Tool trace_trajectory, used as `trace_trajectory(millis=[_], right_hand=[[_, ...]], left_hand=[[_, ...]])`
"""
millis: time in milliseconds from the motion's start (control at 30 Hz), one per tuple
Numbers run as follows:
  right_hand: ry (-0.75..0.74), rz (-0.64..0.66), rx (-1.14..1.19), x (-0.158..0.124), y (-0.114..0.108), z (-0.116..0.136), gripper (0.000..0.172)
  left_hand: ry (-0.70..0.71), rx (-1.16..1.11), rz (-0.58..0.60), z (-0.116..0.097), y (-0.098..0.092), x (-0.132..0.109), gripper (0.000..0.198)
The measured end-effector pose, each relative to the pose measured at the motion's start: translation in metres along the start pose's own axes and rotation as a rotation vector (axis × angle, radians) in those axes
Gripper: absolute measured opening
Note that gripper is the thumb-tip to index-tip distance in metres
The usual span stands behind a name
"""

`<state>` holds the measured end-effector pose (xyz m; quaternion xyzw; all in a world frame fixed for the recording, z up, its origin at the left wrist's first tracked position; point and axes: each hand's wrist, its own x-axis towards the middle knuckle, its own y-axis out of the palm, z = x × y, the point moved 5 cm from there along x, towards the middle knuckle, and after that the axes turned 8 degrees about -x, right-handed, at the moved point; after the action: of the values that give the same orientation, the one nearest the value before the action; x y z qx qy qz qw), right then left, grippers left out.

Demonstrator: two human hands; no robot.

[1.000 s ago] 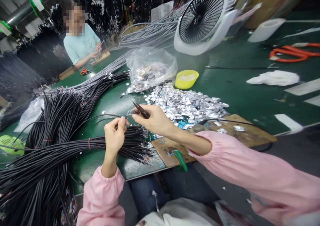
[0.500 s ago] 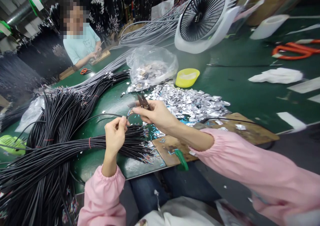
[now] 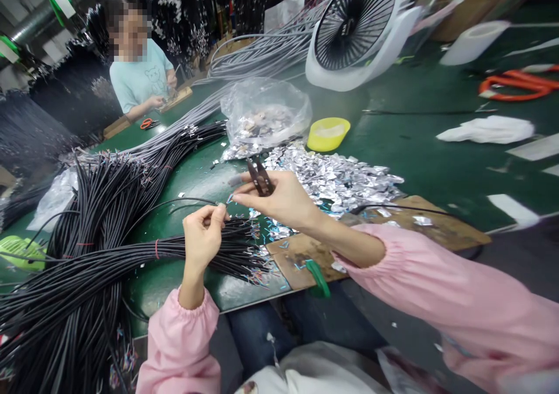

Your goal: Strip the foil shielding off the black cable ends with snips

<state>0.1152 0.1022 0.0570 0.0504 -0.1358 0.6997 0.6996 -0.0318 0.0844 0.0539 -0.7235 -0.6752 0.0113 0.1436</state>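
Observation:
My left hand (image 3: 204,231) pinches the end of a black cable (image 3: 186,200) between thumb and finger. Thin coloured wires (image 3: 229,198) stick out of that end toward my right hand (image 3: 283,199). Dark thread snips (image 3: 261,178) sit in my right hand, blades pointing up and away, while its thumb and fingertip meet close to the wire tips. Whether those fingertips grip a wire is too small to tell. Below my hands lies a bundle of black cables (image 3: 174,247) with stripped, coloured ends, bound by a red tie.
Foil scraps (image 3: 336,178) are heaped beyond my right hand, beside a clear plastic bag (image 3: 266,112) and a yellow dish (image 3: 328,135). A white fan (image 3: 338,80) stands behind. A wooden board (image 3: 437,222) lies at the front edge. Across the table sits a co-worker (image 3: 142,80).
My right hand with the snips has moved a little to the right, away from my left hand. My left hand stays nearly in place. The co-worker's hands have moved apart.

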Motion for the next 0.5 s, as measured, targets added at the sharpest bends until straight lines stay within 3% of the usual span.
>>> trace_trajectory(millis=[133, 233, 400, 500], right_hand=[[-0.458, -0.104, -0.436, -0.015, 0.002, 0.015, 0.025], [-0.586, -0.071, -0.604, -0.024, 0.008, 0.018, 0.032], [-0.592, 0.013, -0.491, -0.029, 0.012, 0.023, 0.027], [-0.372, -0.128, -0.299, -0.022, 0.005, 0.018, 0.013]], left_hand=[[0.018, -0.048, -0.136, 0.002, 0.0, -0.001, 0.028], [0.033, -0.126, -0.214, 0.003, -0.001, -0.002, 0.025], [0.068, -0.19, -0.258, -0.002, -0.004, -0.002, 0.027], [0.084, -0.224, -0.238, -0.004, -0.005, -0.001, 0.026]])
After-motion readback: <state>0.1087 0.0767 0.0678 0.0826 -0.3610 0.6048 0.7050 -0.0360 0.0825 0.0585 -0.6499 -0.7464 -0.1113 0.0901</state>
